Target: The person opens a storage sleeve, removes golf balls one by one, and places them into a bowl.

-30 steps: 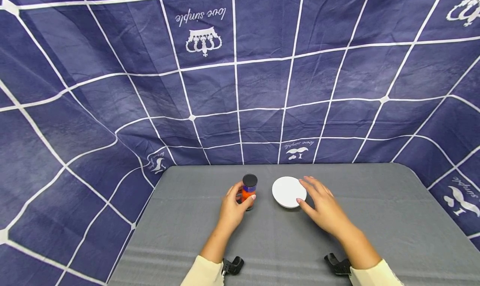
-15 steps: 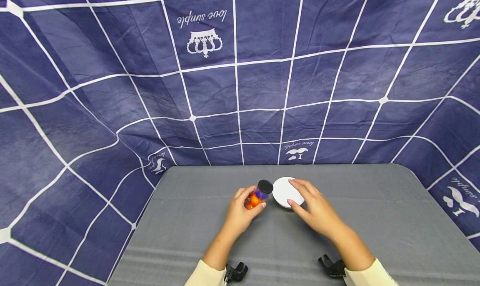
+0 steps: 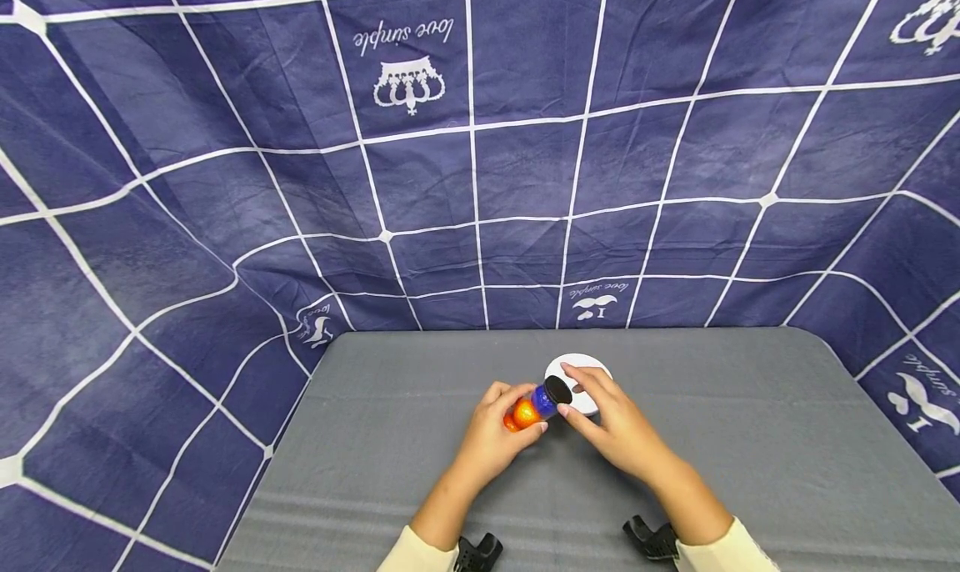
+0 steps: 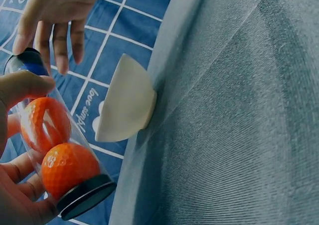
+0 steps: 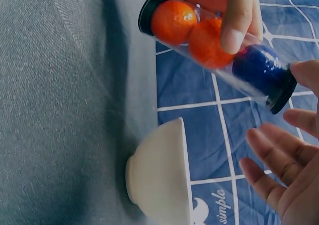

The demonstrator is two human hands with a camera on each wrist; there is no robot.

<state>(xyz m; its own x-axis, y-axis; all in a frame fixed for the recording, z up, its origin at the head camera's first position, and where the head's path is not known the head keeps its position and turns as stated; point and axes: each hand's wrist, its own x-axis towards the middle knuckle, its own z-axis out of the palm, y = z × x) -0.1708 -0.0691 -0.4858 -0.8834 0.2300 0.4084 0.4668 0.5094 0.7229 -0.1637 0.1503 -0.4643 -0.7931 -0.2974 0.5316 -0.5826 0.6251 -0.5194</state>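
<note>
My left hand grips a clear plastic tube with black caps, tilted above the table. Two orange golf balls sit toward its lower end, and a blue golf ball lies nearest the upper cap. At that upper cap is my right hand, its thumb at the cap's edge and its other fingers loosely extended. Just behind the cap in the head view stands a white bowl, upright on the table and partly covered by the right hand.
A grey cloth covers the table. Navy curtain fabric with white grid lines hangs behind and along both sides. Black wrist mounts show at both cuffs.
The left hand has lifted the tube and carried it right, tipping its upper cap toward the right hand. The right hand has moved left, from the bowl's side to the cap.
</note>
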